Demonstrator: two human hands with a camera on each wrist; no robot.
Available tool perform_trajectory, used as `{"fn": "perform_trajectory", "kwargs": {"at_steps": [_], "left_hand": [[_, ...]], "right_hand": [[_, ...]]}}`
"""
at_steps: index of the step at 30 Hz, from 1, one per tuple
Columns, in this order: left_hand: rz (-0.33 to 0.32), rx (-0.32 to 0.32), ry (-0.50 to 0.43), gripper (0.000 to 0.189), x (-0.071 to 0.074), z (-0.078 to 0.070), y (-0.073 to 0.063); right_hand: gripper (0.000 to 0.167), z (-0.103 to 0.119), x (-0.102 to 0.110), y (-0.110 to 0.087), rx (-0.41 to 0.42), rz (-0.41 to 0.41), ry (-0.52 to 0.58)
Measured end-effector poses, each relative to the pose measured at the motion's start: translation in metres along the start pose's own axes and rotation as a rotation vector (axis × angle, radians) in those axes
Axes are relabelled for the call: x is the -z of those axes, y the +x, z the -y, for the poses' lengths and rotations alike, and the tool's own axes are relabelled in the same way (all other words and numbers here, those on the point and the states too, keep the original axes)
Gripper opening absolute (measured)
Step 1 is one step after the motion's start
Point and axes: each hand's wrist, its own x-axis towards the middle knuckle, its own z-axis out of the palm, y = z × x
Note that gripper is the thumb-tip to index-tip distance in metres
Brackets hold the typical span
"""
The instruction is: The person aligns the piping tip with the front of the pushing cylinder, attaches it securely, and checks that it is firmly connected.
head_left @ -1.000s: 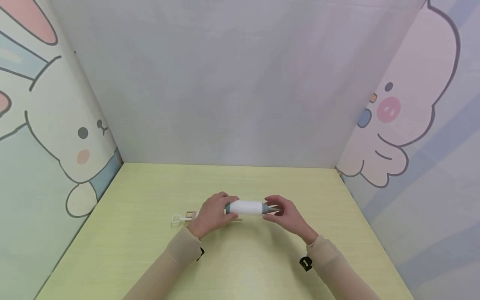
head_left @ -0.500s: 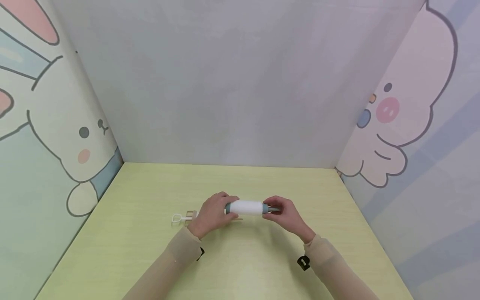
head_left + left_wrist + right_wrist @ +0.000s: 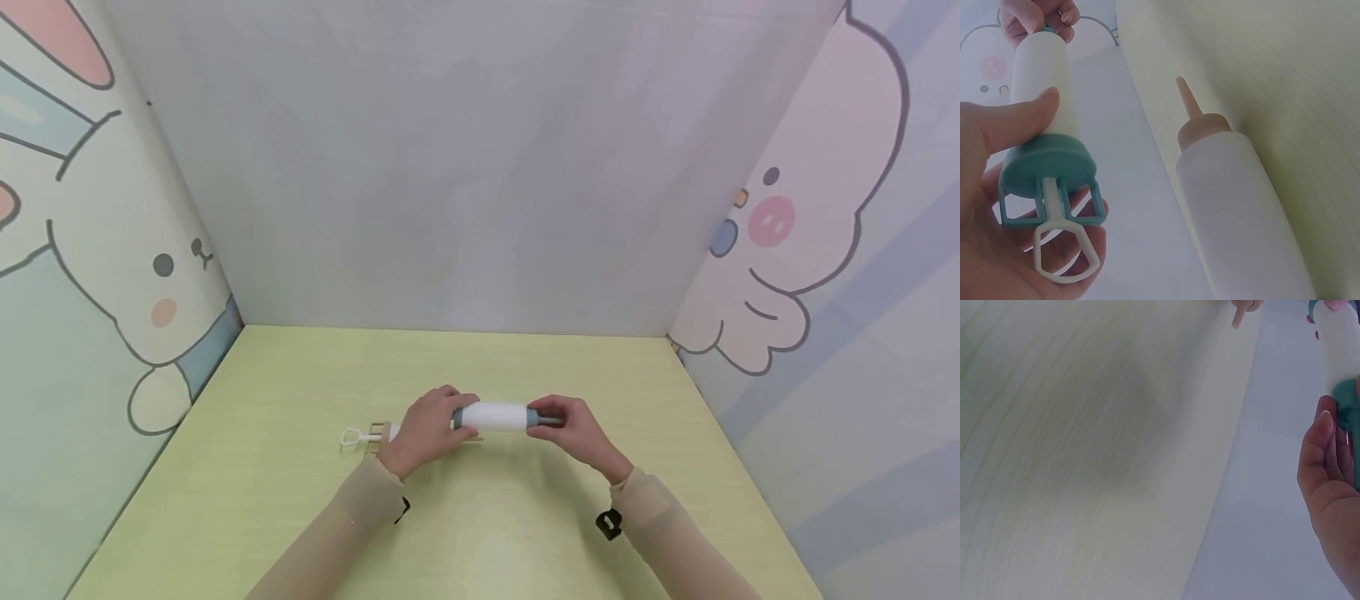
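Observation:
A white piping syringe (image 3: 495,417) with teal ends is held level above the table between both hands. My left hand (image 3: 427,429) grips it at the plunger end, thumb along the barrel. In the left wrist view, its teal rear cap (image 3: 1047,162) with side loops and the white pull ring (image 3: 1037,250) face the camera. At the other end, my right hand (image 3: 573,429) pinches the teal front cap, around the nozzle (image 3: 1355,447). A second piping syringe (image 3: 1241,206), white with a beige tip, lies on the table, partly hidden under the left hand in the head view.
The pale wooden table (image 3: 300,517) meets a grey back wall (image 3: 465,167). Side panels with a cartoon rabbit (image 3: 150,317) and another cartoon animal (image 3: 780,250) stand at left and right.
The right fingers have drawn in from spread around the nozzle to the front cap. The left hand and the syringe have hardly moved.

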Motion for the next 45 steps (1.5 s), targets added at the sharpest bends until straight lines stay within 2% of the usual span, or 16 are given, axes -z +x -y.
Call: {"fn": "perform_trajectory", "kwargs": {"at_steps": [8,15,22,29,36,45], "left_hand": [[-0.021,-0.027,0.033,0.043,-0.003,-0.002,0.001],[-0.01,-0.003,0.018,0.044,-0.006,-0.005,0.003],[0.02,0.018,-0.006,0.046,-0.017,-0.01,0.015],[0.061,0.036,-0.014,0.049,-0.028,-0.012,0.021],[0.106,0.004,-0.019,0.051,-0.042,-0.012,0.027],[0.165,-0.021,-0.031,0.054,-0.062,-0.017,0.036]], "right_hand": [[0.03,0.007,0.003,-0.003,-0.025,0.012,-0.036],[0.029,0.032,0.004,-0.008,-0.05,0.02,-0.07],[0.033,0.024,0.012,-0.01,-0.069,-0.047,-0.089],[0.036,0.016,0.02,-0.013,-0.097,-0.052,-0.073],[0.04,0.008,0.03,-0.019,-0.156,-0.057,-0.086],[0.04,-0.009,0.042,-0.028,-0.169,-0.064,-0.084]]}}
